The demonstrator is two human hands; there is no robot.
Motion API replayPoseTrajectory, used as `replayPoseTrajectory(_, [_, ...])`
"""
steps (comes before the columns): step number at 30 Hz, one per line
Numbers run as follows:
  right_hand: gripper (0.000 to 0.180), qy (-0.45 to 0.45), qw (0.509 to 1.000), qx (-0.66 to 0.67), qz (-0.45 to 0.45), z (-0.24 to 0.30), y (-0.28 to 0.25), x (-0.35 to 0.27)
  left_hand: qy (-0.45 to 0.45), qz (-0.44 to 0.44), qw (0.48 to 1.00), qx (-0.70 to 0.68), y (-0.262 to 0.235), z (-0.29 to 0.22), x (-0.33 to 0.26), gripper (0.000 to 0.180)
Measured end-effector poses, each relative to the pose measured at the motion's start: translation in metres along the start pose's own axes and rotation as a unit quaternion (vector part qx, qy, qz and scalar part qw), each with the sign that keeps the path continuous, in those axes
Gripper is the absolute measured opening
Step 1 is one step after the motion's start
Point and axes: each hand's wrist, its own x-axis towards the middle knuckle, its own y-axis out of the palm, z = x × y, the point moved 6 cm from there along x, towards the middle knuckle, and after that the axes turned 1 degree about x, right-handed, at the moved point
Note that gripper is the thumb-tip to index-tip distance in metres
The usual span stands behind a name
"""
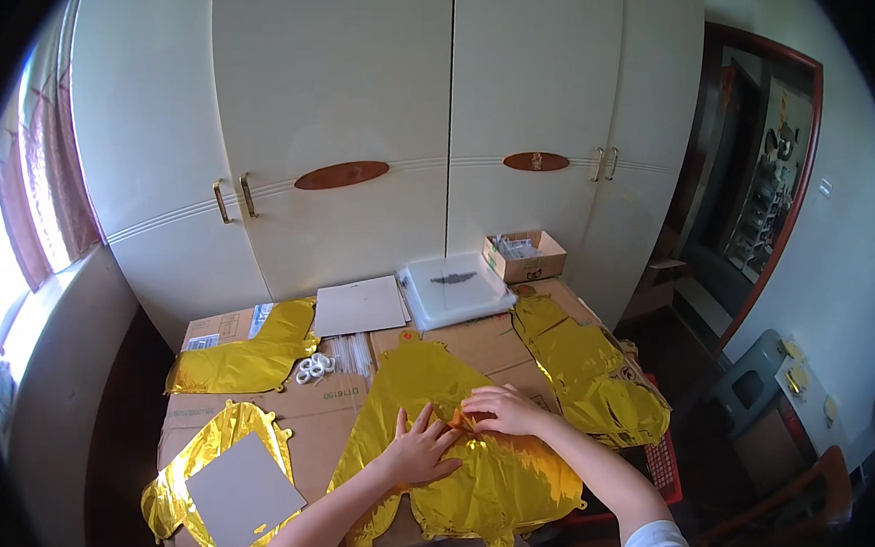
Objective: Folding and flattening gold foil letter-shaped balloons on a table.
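Note:
A large flat gold foil balloon (pixel 419 380) lies in front of me on the cardboard-covered table, its middle creased and puckered. My left hand (pixel 421 450) rests on it with the fingers spread apart. To the right, my right hand (pixel 506 411) has its fingers bent and close together, pinching the foil at the crease. The fingertips of both hands nearly meet there, beside a small orange-looking patch (pixel 459 423). What lies under the right fingertips is hidden.
More gold foil pieces lie at the far left (pixel 242 361) and right (pixel 583 360). A grey card (pixel 246 494) sits on foil at near left. White ribbon rolls (pixel 315 368), clear straws (pixel 354 355), a pale board (pixel 361 306), a plastic-wrapped stack (pixel 454 291) and a small carton (pixel 525 258) stand farther back.

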Motion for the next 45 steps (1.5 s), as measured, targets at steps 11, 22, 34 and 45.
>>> replayPoseTrajectory(11, [0.074, 0.016, 0.992, -0.101, 0.073, 0.003, -0.006, 0.007, -0.004, -0.018, 1.0, -0.01, 0.004, 0.002, 0.0, 0.06])
replayPoseTrajectory(22, [0.092, -0.014, 0.975, -0.194, 0.107, 0.018, -0.017, 0.017, -0.022, 0.085, 0.996, 0.001, 0.001, 0.0, 0.003, 0.067])
replayPoseTrajectory(34, [0.096, -0.011, 0.977, -0.189, 0.094, 0.016, -0.015, 0.019, -0.018, -0.146, 0.988, 0.041, -0.061, -0.016, 0.016, 0.033])
replayPoseTrajectory(45, [0.101, 0.022, 0.979, -0.17, 0.11, 0.011, -0.01, 0.021, 0.038, -0.07, 0.997, -0.001, -0.012, -0.022, 0.042, 0.015])
